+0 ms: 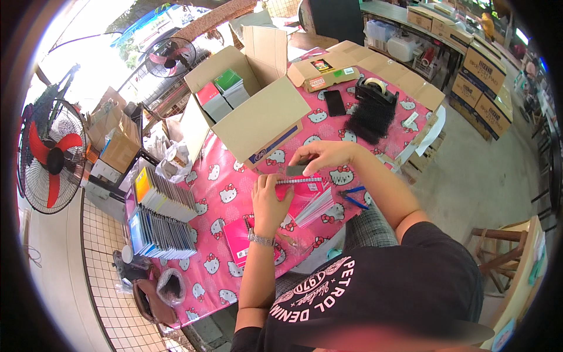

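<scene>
The left hand grips the near edge of a pink spiral-bound notebook, fingers curled over its wire binding. The notebook lies on a small stack at the front of the table. The right hand pinches a small dark flat piece just above the binding; what that piece is cannot be made out. Blue-handled pliers lie just beside the stack.

The counter is covered by a pink cartoon-cat cloth. Beyond the grips, an open cardboard box, black phone and tape dispenser are carried; notebook stacks lie leftward.
</scene>
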Demonstrator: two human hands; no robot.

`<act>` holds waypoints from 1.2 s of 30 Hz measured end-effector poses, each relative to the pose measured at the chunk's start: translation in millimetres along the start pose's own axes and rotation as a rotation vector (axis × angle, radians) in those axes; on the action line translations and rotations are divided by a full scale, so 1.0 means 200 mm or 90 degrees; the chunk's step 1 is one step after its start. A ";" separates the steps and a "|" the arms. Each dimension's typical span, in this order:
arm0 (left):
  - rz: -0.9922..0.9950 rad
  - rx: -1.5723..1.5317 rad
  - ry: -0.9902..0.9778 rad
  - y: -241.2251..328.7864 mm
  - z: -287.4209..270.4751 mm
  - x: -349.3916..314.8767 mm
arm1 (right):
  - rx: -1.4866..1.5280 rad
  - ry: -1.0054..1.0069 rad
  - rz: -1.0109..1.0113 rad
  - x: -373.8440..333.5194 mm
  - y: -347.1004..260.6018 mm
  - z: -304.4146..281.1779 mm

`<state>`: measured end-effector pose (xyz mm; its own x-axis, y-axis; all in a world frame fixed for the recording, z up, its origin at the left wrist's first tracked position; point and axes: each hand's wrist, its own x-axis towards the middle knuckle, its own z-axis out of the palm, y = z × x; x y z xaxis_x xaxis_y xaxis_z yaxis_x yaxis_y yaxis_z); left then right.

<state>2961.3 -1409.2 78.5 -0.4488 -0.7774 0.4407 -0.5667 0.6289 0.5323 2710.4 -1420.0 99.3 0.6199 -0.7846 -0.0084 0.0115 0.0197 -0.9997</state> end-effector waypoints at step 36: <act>-0.116 -0.248 0.103 -0.09 0.10 -0.06 | -0.293 0.755 -0.223 -0.35 0.40 0.41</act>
<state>2962.3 -1410.6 49.0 -0.2348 -0.8835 0.4053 -0.3110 0.4633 0.8298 2731.8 -1312.4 21.6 -0.4235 -0.7730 0.4723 -0.3820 -0.3203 -0.8668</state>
